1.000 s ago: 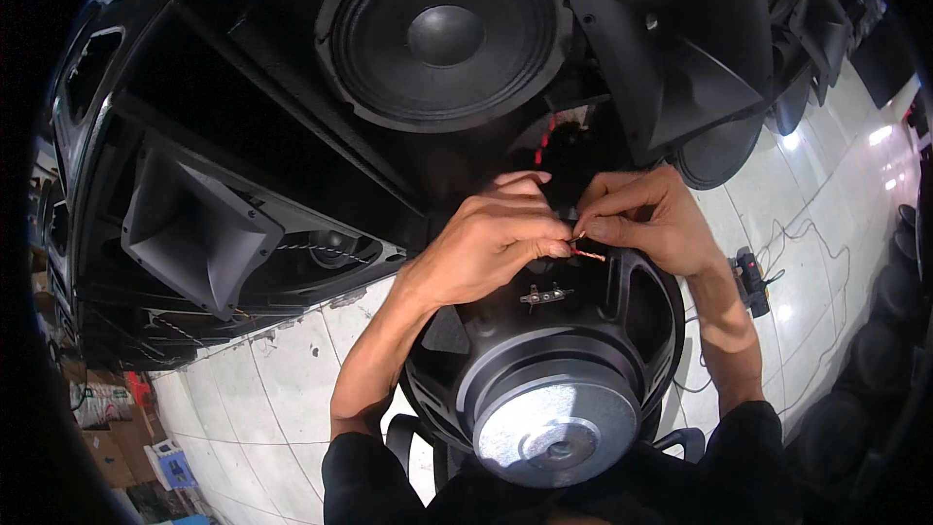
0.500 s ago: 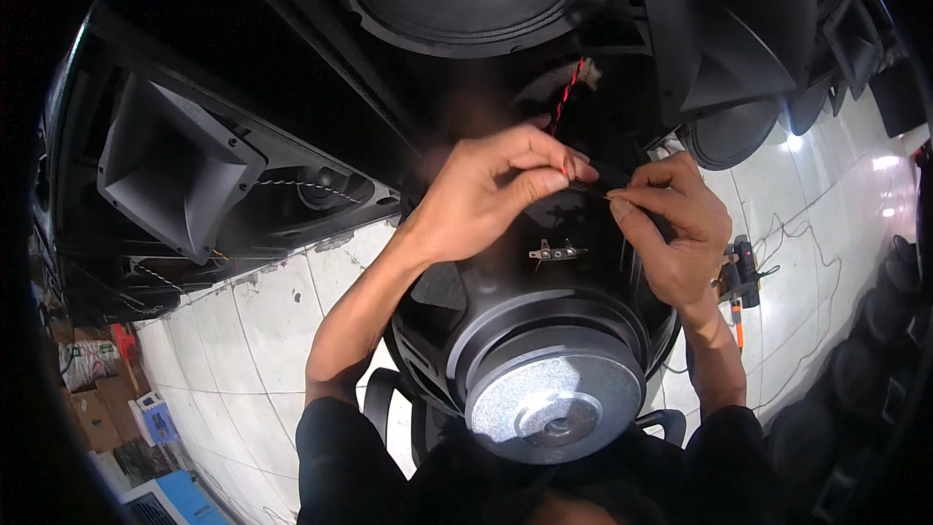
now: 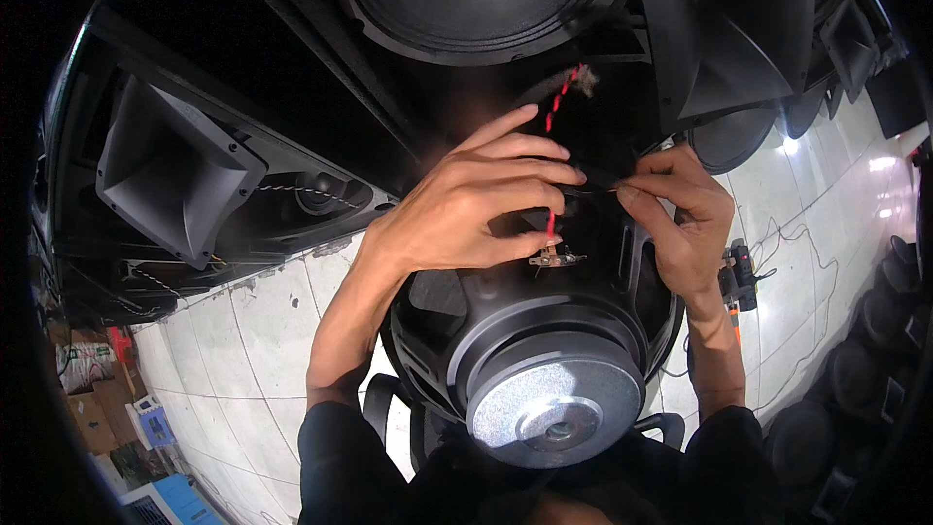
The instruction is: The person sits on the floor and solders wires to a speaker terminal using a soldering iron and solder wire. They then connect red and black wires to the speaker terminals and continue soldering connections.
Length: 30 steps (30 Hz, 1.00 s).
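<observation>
Since a moment ago both hands have drawn the leads taut. The left hand point(image 3: 476, 209) pinches the red wire point(image 3: 551, 224) above the terminal point(image 3: 554, 257) at the loudspeaker's point(image 3: 530, 350) 12 o'clock rim; the right hand point(image 3: 680, 224) pinches a black wire point(image 3: 595, 180), so connecting looks underway.

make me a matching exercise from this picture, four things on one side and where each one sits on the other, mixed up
Things:
1. left hand
2. right hand
3. round silver magnet of the loose speaker
4. horn in the black cabinet

Places:
A. far left of the view, mouth set into the cabinet front
B. low in the middle, closest to the person
C. right of the terminal tab, pinching a thin black wire
D. left of the terminal tab, fingers spread over the red wire

Pairs: 1-D, 2-C, 3-B, 4-A
</observation>
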Each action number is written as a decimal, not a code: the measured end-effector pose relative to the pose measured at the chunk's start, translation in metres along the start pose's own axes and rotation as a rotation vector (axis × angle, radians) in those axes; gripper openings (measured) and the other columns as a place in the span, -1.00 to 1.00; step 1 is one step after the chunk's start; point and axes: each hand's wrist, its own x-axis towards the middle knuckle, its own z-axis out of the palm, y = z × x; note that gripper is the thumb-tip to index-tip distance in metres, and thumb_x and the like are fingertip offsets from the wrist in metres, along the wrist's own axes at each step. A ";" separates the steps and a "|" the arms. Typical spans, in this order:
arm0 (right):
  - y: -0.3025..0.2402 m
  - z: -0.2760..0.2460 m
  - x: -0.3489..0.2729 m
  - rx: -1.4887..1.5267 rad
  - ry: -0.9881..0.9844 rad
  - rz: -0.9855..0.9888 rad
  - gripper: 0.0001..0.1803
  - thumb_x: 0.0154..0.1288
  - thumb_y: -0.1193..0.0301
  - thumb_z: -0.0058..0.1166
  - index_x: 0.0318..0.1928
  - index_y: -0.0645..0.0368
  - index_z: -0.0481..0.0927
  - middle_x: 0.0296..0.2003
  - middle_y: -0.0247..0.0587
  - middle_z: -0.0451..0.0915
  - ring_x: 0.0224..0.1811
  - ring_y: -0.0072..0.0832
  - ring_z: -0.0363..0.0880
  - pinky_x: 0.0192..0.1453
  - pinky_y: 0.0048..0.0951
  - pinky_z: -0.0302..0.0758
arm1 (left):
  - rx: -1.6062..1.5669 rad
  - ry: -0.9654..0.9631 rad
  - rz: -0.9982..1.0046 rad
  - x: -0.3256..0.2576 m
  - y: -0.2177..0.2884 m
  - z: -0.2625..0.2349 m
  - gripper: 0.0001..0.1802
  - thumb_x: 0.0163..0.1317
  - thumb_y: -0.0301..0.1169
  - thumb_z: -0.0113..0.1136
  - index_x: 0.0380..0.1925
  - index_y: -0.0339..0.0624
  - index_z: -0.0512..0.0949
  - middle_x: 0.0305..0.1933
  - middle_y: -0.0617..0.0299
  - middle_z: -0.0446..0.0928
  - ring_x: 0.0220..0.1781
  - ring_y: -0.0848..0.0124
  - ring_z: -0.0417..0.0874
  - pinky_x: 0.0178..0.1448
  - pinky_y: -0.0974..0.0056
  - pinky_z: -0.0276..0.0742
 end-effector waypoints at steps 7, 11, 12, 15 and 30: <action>-0.008 0.004 -0.009 0.015 0.058 -0.042 -0.87 -0.08 0.59 0.27 -0.41 0.29 0.73 -0.43 -0.14 0.62 -0.38 -0.38 0.53 -0.32 -0.45 0.39 | -0.305 0.307 -0.109 -0.007 -0.010 0.003 -0.85 0.05 -0.48 0.37 -0.36 -0.28 0.71 -0.26 0.01 0.71 -0.02 0.07 0.72 0.36 -0.17 0.35; -0.006 0.007 -0.013 0.093 0.095 0.004 -0.87 -0.08 0.60 0.29 -0.41 0.27 0.74 -0.44 -0.15 0.61 -0.41 -0.37 0.53 -0.35 -0.44 0.38 | -0.320 0.292 -0.197 -0.014 -0.012 0.001 -0.82 0.05 -0.52 0.37 -0.30 -0.28 0.71 -0.24 0.01 0.71 0.00 0.09 0.71 0.35 -0.13 0.36; -0.006 0.006 -0.016 0.058 0.055 -0.009 -0.86 -0.06 0.60 0.27 -0.39 0.28 0.74 -0.41 -0.15 0.60 -0.38 -0.38 0.52 -0.32 -0.45 0.38 | -0.265 0.249 -0.224 -0.016 -0.010 0.000 -0.82 0.05 -0.53 0.37 -0.29 -0.27 0.71 -0.22 0.02 0.71 0.01 0.11 0.71 0.35 -0.11 0.36; -0.008 0.004 -0.019 -0.059 -0.024 -0.083 -0.84 -0.02 0.61 0.26 -0.34 0.27 0.74 -0.37 -0.19 0.59 -0.34 -0.39 0.51 -0.29 -0.45 0.38 | -0.140 0.092 -0.367 -0.019 0.007 -0.004 -0.76 0.02 -0.56 0.38 -0.24 -0.23 0.71 -0.12 0.06 0.70 0.03 0.19 0.69 0.38 -0.02 0.35; -0.017 0.009 -0.030 -0.042 -0.007 -0.039 -0.78 -0.09 0.61 0.31 -0.33 0.18 0.74 -0.39 -0.25 0.60 -0.35 -0.39 0.53 -0.25 -0.44 0.38 | -0.978 0.056 -0.977 0.019 0.017 0.007 -0.61 0.21 -0.46 0.30 -0.01 -0.47 0.52 -0.31 0.01 0.67 -0.32 0.42 0.70 -0.18 0.44 0.58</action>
